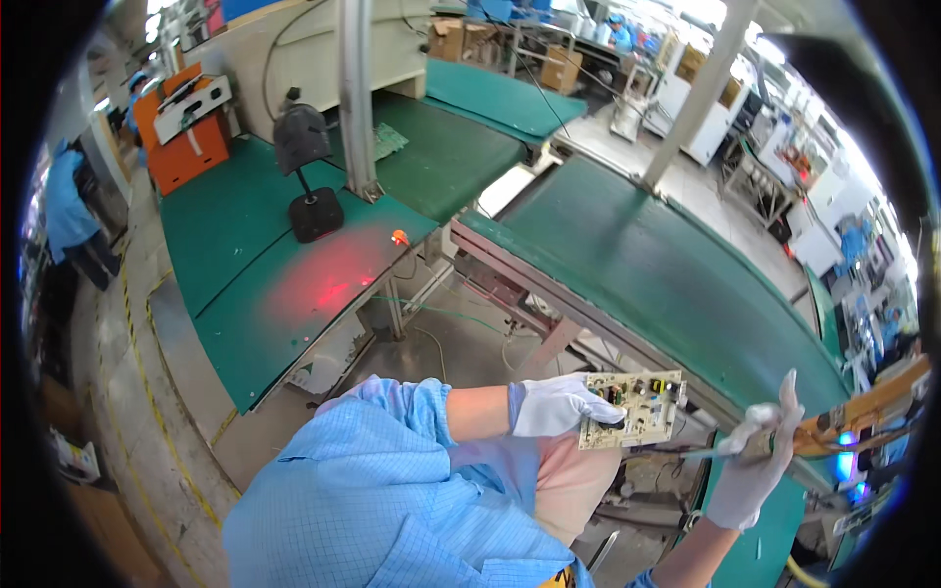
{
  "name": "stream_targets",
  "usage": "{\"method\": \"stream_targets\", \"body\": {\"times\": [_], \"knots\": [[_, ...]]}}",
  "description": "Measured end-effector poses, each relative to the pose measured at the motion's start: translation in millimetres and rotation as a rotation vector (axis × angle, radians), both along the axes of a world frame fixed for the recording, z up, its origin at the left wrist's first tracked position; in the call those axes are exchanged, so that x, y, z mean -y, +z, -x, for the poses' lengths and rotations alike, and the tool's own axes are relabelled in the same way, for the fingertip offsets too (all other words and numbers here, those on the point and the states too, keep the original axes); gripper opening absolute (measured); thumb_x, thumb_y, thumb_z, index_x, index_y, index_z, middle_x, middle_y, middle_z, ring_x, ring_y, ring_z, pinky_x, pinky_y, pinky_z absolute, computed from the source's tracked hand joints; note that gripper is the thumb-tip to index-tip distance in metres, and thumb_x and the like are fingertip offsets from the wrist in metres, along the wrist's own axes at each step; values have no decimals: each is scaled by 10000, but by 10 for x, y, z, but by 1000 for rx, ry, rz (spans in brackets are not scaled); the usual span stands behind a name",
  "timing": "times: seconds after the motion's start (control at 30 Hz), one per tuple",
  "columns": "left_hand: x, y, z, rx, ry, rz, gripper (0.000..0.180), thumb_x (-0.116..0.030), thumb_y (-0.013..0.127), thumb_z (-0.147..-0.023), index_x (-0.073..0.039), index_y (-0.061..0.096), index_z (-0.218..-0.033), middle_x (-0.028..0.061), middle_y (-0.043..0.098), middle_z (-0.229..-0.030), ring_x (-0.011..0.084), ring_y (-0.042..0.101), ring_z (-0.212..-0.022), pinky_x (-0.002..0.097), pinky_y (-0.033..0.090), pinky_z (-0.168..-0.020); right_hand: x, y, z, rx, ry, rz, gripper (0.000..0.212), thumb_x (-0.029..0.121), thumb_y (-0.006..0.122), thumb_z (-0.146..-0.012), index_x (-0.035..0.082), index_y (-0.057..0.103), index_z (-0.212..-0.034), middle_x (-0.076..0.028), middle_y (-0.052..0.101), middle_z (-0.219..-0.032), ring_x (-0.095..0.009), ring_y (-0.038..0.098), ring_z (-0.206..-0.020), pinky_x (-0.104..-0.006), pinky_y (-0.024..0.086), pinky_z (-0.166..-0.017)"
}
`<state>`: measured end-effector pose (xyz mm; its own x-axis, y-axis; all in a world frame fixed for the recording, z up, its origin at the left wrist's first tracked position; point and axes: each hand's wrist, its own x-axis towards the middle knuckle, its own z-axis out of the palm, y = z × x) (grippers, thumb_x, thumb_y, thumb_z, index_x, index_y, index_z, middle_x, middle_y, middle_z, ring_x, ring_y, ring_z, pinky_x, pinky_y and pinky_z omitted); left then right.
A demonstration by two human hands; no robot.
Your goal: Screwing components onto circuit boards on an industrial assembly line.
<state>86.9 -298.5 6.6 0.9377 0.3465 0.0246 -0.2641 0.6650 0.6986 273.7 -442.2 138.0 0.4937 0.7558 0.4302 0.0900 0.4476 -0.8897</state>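
Observation:
My left hand (554, 406), in a white glove, grips the left edge of a pale circuit board (652, 416) with its thumb over the top. The board carries several small dark, yellow and green components, and is held above my lap. My right hand (755, 470), also gloved, is raised to the right of the board and apart from it. Some of its fingers stretch upward, next to a wooden fixture (833, 421) with blue lights. A thin pale blue-green rod (699, 454) ends beside this hand; whether the hand touches it I cannot tell.
A green-topped conveyor (667, 265) runs across ahead of me. To the left, a green table (255, 294) carries a black stand (314, 211), a small glowing red lamp (400, 237) and an orange box (191, 152). Metal posts (356, 98) rise between them. Other people work farther off.

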Motion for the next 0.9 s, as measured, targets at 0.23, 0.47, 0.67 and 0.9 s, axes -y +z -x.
{"method": "stream_targets", "body": {"times": [0.23,0.47,0.67,0.9], "knots": [[145,95,-78,32,-26,195,603,-18,659,-855,-9,416,-1406,109,540,-1352,206,523,-1238,342,404,-1064,-483,-26,154,199,-133,-51,525,307,273,-1037,-80,486,-1321,-81,608,-809,-90,499,-536,-220,469,-530],[278,21,-213,-134,-156,-59,505,-136,666,-896,-5,472,-1345,74,626,-1188,110,591,-1014,265,486,-876,-400,-71,158,345,-79,-197,433,259,386,-1036,-51,493,-1319,-104,632,-823,-70,500,-519,-186,419,-436],[451,117,-209,-132,-198,4,515,-162,670,-900,-20,470,-1353,44,615,-1183,105,561,-1053,267,472,-896,-373,-102,171,530,-310,-145,401,229,388,-1034,-67,561,-1242,-104,630,-817,-71,526,-546,-190,423,-444],[482,198,-207,-108,-223,-3,526,-179,687,-890,-14,480,-1345,41,620,-1175,104,557,-1066,266,473,-898,-420,-155,-244,281,344,-274,398,207,367,-1029,-80,562,-1225,-125,646,-856,-79,536,-583,-206,414,-449]]}}
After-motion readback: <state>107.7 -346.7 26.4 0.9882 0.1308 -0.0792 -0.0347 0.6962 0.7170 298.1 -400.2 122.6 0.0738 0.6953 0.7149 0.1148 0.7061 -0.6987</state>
